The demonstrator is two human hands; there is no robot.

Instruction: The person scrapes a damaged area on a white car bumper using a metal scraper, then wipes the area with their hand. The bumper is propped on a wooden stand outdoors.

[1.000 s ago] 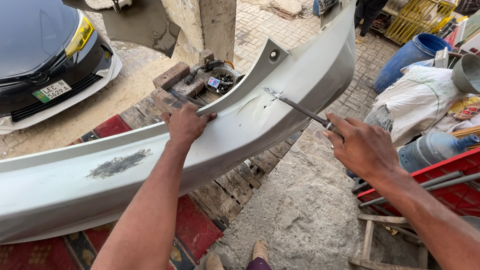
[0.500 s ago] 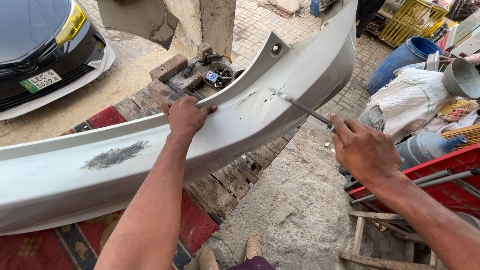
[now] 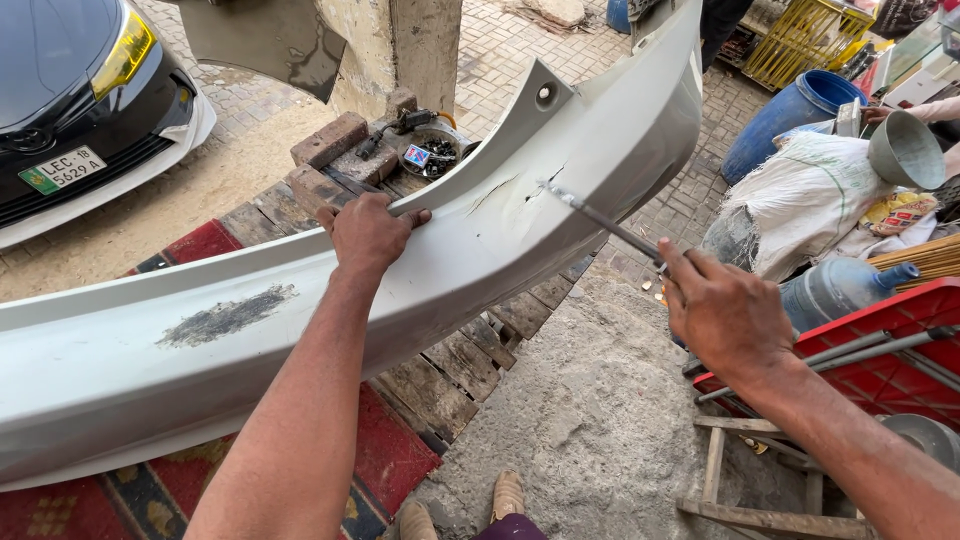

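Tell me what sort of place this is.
Most likely an open-air roadside car body repair shop. A detached silver car bumper with a sanded patch rests on a wooden pallet, the left hand steadies it while the right hand works a metal rod tool, and a parked car sits on the brick paving.

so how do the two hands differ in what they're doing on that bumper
The left hand lies with the palm on the silver bumper's upper edge, fingers curled over it, while the right hand stays off the panel, to its right. The left hand holds no tool; the right hand has its grip shut on a thin metal rod whose tip meets the bumper beside a crack. The left arm reaches up the middle; the right comes from the lower right. Both are bare.
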